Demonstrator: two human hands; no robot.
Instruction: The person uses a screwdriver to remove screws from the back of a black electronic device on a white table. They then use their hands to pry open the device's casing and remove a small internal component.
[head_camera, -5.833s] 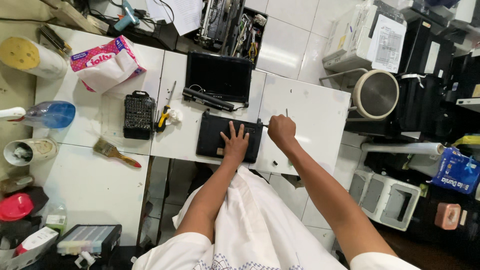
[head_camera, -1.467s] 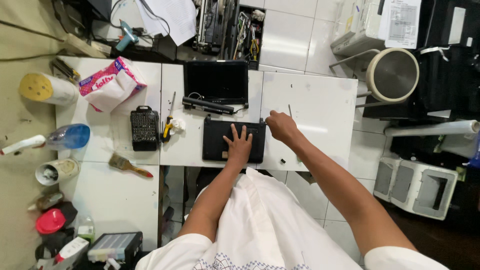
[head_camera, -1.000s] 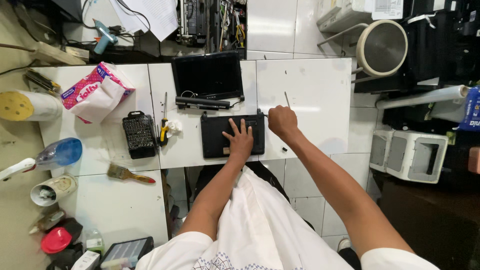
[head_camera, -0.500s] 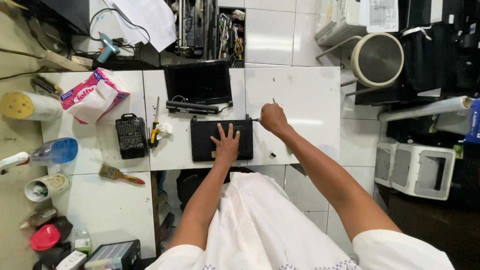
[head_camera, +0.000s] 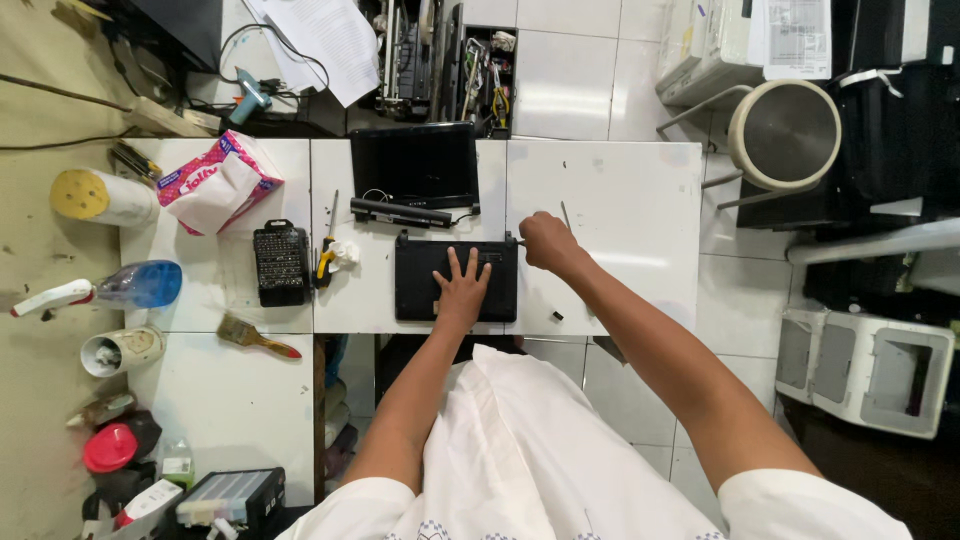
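The left hand presses flat, fingers spread, on the black rectangular laptop base. At its two o'clock corner the right hand, fingers curled on a thin tool, appears to work a fastener; steadiness matters next.

A single head-worn camera looks straight down from well above the white table, far enough to take in the tiled floor and clutter around it. Both arms enter from the bottom edge, reaching up-frame toward the table's middle.

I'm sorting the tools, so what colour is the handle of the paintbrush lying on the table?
Red handle on the paintbrush, clearest in the head view.
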